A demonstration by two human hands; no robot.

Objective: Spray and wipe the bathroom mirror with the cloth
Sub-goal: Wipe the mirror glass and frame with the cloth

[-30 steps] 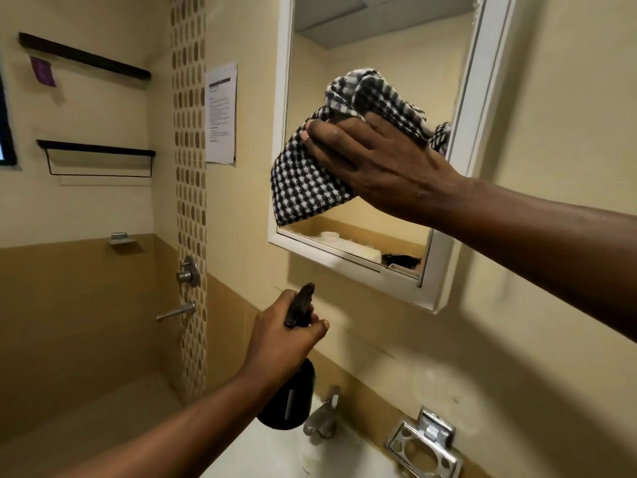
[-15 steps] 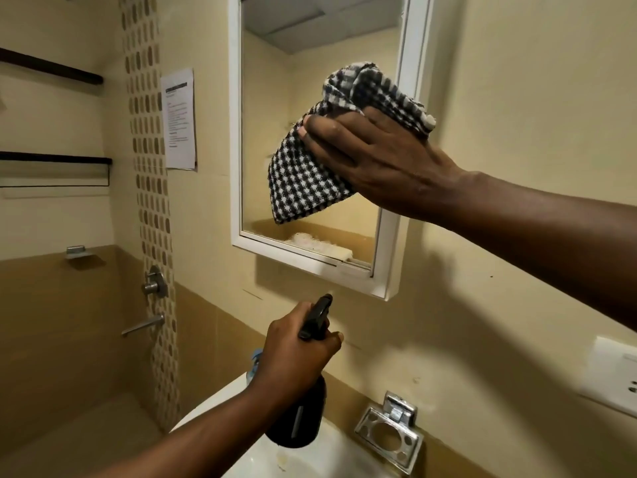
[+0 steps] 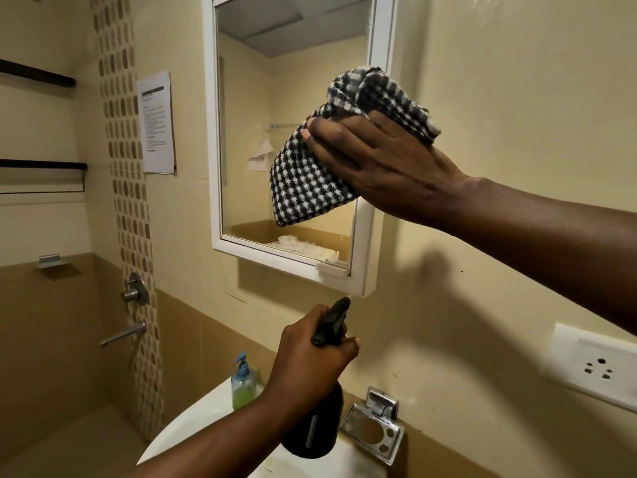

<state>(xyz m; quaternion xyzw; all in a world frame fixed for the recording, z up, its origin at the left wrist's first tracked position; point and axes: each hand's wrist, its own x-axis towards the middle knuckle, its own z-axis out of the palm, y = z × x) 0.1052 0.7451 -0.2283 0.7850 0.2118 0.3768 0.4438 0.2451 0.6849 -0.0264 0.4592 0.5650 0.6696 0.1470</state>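
Observation:
A white-framed mirror [image 3: 248, 132] hangs on the cream wall above the sink. My right hand [image 3: 386, 163] presses a black-and-white checked cloth [image 3: 303, 188] flat against the mirror's right side, and the cloth bunches over the frame's right edge. Lower down, my left hand [image 3: 310, 357] grips a dark spray bottle [image 3: 315, 432] by its neck, a finger by the trigger. The nozzle points up toward the mirror's lower right corner. The bottle hangs above the sink.
A white sink [image 3: 193, 422] sits below with a blue-capped soap dispenser [image 3: 243, 382] on its rim. A metal soap holder [image 3: 374, 431] and a wall socket [image 3: 599, 367] are at the right. Shower taps [image 3: 132, 291], dark shelves [image 3: 38, 79] and a paper notice [image 3: 155, 122] are at the left.
The view has swung right, so the mirror sits further left in frame. My right hand has slid the cloth toward the mirror's right edge. The left hand still holds the bottle below.

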